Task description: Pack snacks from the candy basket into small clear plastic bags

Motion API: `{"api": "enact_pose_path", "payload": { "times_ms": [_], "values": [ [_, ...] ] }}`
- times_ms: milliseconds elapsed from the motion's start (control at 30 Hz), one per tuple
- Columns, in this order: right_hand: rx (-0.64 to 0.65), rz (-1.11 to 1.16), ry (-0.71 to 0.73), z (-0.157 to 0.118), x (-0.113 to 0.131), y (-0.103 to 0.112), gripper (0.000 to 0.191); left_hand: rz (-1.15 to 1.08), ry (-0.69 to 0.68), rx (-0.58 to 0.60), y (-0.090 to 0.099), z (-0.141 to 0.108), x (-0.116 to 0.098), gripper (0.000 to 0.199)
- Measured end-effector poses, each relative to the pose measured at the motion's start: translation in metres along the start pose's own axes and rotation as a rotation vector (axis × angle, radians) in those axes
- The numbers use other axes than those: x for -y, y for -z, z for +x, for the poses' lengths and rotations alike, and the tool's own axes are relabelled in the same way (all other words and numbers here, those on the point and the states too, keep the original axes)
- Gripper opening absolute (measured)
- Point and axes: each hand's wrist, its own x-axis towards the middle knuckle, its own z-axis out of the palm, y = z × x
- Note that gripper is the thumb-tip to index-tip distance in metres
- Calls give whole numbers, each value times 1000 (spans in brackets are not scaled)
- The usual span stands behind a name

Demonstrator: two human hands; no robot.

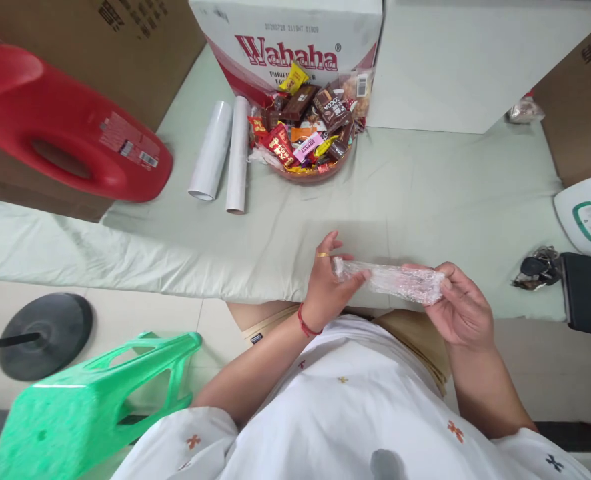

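A strip of crinkled clear plastic film [398, 281] stretches nearly level between my two hands, just over the table's front edge. At its left end, my left hand [328, 277] closes on it, with the thumb on the near side and some fingers raised behind. My right hand [460, 303] pinches the opposite end between thumb and fingers. Whether anything is wrapped inside the film cannot be made out. Beyond my hands, a bowl [308, 177] heaped with wrapped sweets [303, 130] sits on the pale green tablecloth [185, 247].
Two white rolls [213, 150] lie left of the bowl, near a large red jug [140, 157]. A Wahaha carton [285, 27] stands behind. Keys [538, 267] and a black phone [583, 293] rest at right, by a white bottle [588, 210]. A green stool [90, 407] stands lower left.
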Motion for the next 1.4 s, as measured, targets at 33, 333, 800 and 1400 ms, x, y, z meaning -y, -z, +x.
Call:
{"api": "enact_pose_path", "payload": {
  "times_ms": [33, 333, 800, 1400],
  "values": [
    [-1, 2, 5, 0, 1, 1, 13, -19, 38, -16, 1, 3, 0, 66],
    [-154, 59, -55, 5, -6, 20, 14, -320, 251, -10, 23, 23, 3, 46],
    [-132, -160, -45, 21, 5, -29, 31, 511, -605, 340, -14, -10, -17, 29],
    [-90, -125, -90, 50, 32, -24, 38, -309, 106, 105, -16, 0, -15, 43]
  ]
}}
